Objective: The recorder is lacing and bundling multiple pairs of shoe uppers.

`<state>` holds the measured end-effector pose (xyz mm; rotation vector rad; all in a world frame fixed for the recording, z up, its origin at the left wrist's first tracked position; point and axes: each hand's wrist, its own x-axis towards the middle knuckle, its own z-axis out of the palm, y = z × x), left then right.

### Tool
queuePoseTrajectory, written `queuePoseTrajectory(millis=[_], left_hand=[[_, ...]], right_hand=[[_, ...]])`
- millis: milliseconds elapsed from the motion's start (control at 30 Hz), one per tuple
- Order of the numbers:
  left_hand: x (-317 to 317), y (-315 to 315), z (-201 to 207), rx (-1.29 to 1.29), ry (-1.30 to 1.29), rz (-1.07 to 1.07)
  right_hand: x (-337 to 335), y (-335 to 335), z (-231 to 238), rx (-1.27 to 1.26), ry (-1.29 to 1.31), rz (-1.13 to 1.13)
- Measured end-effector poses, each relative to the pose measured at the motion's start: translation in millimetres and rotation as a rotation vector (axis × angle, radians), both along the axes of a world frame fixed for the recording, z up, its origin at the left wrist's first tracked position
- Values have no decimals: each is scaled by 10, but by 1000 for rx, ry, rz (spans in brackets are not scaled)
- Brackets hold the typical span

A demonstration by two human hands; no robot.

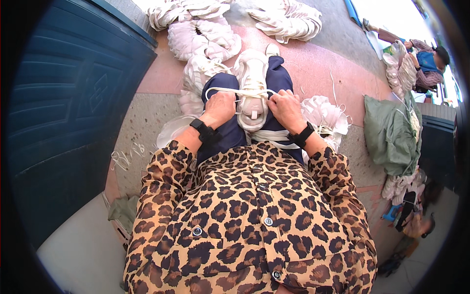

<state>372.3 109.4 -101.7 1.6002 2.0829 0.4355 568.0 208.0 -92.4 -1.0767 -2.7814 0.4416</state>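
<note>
A pale white sneaker rests lengthwise between my knees, its tongue and ankle opening toward me. A white shoelace is stretched across it from side to side. My left hand is closed on the lace at the left, where a loop of it bows out past the fingers. At the right, my right hand pinches the other stretch of lace beside the shoe's edge. Some fingertips of both hands are hidden from above.
Bundles of white shoe pieces lie ahead, with another bundle farther right. More pieces sit by my right knee. A dark blue metal door stands left. At right are a green sack and another person. Loose laces lie left.
</note>
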Motion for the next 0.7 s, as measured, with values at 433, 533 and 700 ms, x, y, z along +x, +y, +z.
queuePoseTrajectory(millis=[433,533,700], left_hand=[[50,116,-21,-67,-96,-59],[44,131,-102,-41,-220,10],[220,53,-21,-13,-145,50]], right_hand=[[-16,14,-18,10,-26,24],[-32,-18,19,17,-57,24],[-55,-80,47,78,-132,61]])
